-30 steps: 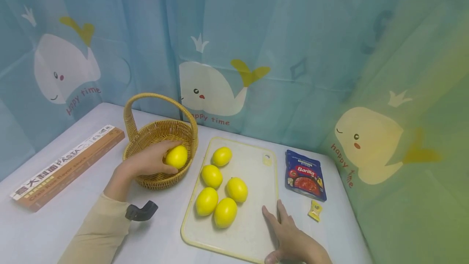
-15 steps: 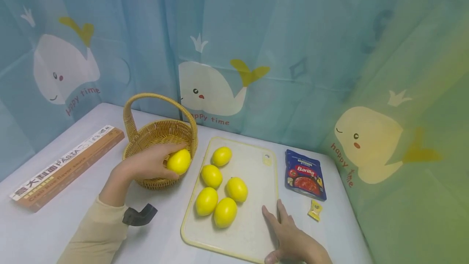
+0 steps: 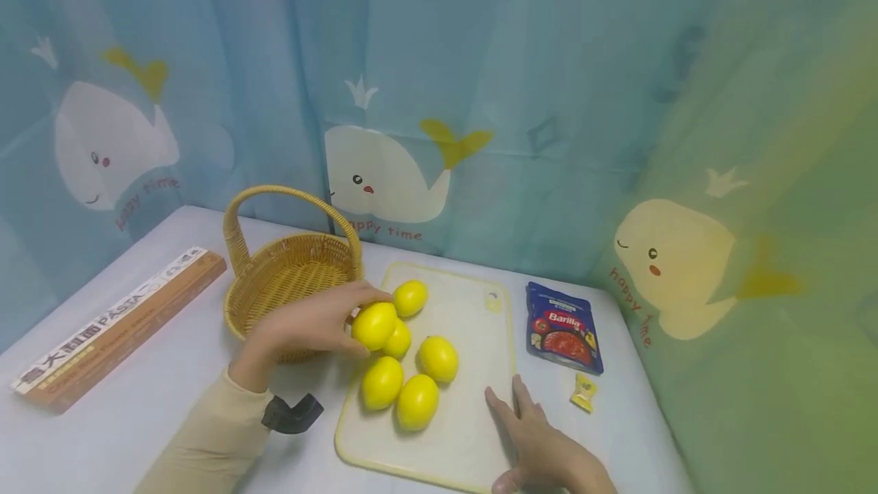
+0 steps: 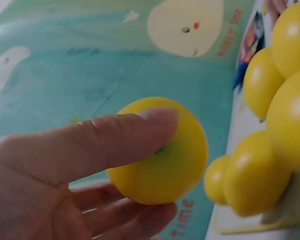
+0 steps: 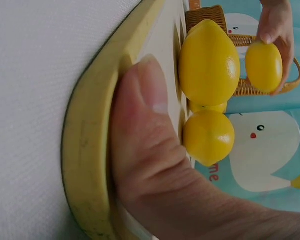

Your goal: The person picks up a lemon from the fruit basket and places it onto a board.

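Note:
My left hand (image 3: pixel 309 324) holds a lemon (image 3: pixel 373 328) between thumb and fingers, above the left edge of the cutting board (image 3: pixel 475 341). In the left wrist view the thumb lies across the near side of this lemon (image 4: pixel 182 175), with fingers behind it. Several other lemons (image 3: pixel 417 403) sit grouped on the board's left half; the held one partly covers one of them in the head view. At the board's lower right, my right hand (image 3: pixel 545 444) rests with fingers spread and straight. Its thumb (image 5: pixel 150 95) lies against the board's yellow rim in the right wrist view.
A wicker basket (image 3: pixel 235 312) with a tall handle stands behind and left of my left hand. The pasta box (image 3: pixel 120 334) lies farther left. A blue Barilla sauce pouch (image 3: pixel 565 328) and a small yellow packet (image 3: pixel 584 392) lie right of the board. Curtains (image 3: pixel 590 59) hang behind.
My left hand has lifted the lemon out of the basket and carried it right, over the board's left edge. The right hand stays in place. The head view has shifted slightly.

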`<state>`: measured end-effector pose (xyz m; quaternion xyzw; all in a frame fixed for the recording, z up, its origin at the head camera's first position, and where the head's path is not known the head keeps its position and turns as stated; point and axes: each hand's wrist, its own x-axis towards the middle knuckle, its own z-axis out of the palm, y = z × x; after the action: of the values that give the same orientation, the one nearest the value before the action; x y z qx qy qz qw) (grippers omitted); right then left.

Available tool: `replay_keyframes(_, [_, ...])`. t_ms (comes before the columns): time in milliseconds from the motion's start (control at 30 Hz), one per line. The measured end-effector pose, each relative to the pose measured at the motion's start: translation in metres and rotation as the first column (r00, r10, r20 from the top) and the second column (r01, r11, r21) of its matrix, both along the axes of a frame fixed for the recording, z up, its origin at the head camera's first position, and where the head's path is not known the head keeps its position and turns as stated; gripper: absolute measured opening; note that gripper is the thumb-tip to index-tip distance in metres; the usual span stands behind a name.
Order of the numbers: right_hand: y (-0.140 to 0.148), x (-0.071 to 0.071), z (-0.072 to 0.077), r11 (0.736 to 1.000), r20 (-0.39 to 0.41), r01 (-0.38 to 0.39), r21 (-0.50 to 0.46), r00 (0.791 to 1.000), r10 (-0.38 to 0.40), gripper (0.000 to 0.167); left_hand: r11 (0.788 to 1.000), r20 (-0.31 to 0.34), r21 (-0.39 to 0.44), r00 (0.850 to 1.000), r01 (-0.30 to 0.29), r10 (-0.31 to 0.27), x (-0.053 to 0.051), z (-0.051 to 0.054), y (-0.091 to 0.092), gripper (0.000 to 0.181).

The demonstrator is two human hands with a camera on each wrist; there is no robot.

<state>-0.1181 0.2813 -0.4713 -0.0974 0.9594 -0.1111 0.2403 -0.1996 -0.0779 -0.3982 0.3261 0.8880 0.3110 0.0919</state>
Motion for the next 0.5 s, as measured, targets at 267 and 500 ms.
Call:
replay_keyframes(267, [0.000,-0.003,-0.003,1.000,0.012,0.018,0.003,1.000,-0.018,0.128,0.991,-0.051,-0.079,0.992,0.112,-0.116,-0.042,-0.003,0.044,0.075])
replay_keyframes(500, [0.001,-0.003,-0.005,1.000,0.012,0.029,-0.010,0.999,-0.029,0.126,0.964,-0.096,-0.220,0.980,0.148,-0.173,-0.073,-0.014,0.074,0.073])
